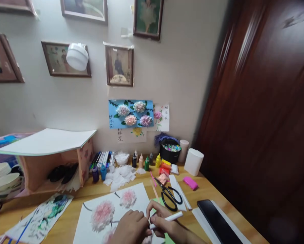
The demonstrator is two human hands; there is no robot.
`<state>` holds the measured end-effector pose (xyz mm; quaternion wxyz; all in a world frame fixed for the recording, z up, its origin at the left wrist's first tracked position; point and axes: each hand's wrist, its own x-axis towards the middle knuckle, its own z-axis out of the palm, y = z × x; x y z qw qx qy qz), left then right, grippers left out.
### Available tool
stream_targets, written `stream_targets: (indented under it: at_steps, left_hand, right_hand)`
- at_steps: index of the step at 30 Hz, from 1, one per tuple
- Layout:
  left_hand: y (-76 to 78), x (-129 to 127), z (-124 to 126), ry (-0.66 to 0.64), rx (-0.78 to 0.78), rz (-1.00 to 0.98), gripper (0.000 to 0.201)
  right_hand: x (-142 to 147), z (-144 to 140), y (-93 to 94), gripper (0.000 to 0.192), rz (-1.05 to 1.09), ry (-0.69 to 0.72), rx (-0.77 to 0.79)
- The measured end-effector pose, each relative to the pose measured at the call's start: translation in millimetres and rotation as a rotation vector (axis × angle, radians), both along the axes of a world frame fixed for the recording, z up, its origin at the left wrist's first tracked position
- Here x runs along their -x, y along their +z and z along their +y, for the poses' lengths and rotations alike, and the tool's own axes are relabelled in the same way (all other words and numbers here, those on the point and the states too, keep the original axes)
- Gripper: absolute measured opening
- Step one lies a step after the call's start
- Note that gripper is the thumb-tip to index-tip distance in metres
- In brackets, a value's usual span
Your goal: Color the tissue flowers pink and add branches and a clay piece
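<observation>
My right hand grips a white marker pen that points to the right, low in the view. My left hand is closed at the pen's left end, its fingers touching the right hand; whether it grips the cap is hidden. Both hands hover over a white sheet bearing pink tissue-paper flowers with drawn dark stems. Under the right hand lies a green paper piece.
Black scissors, a pink eraser and a black phone lie to the right. Paint bottles, markers, a black pot and a white cup line the wall. A pink shelf stands left.
</observation>
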<state>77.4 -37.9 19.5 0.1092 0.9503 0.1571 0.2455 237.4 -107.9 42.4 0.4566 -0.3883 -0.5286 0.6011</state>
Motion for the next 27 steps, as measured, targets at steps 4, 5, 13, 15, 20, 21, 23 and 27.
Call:
stream_targets:
  at_steps: [4,5,13,15,20,21,23,27]
  left_hand:
    - [53.3,38,-35,-0.138,0.618,0.201,0.023]
    - [60.5,50,-35,-0.150,0.802,0.232,0.028]
    - [-10.3,136,56,0.721,0.961,-0.378,0.043]
    - [-32.6,149,76,0.987,0.721,-0.423,0.030]
    - [-52.6,170,81,1.168,0.561,-0.060,0.021]
    - [-52.5,172,79,1.156,0.562,-0.007,0.023]
    - [-51.4,172,75,1.111,0.572,0.063,0.032]
    - [-48.8,171,74,1.093,0.570,0.129,0.037]
  right_hand:
    - [-6,-25,14.2,0.018,-0.172,0.252,-0.245]
    - [-14,-26,14.6,0.017,-0.182,0.245,-0.319]
    - [-55,35,-24.2,0.019,-0.154,-0.340,-0.151]
    - [-37,55,-42.6,0.019,-0.226,-0.373,-0.107]
    - [-4,81,-78.7,0.027,-0.287,-0.483,-0.100]
    - [-3,83,-82.7,0.029,-0.286,-0.505,-0.095]
    - [-5,85,-87.9,0.032,-0.294,-0.531,-0.084]
    - [-8,84,-90.9,0.032,-0.347,-0.522,-0.071]
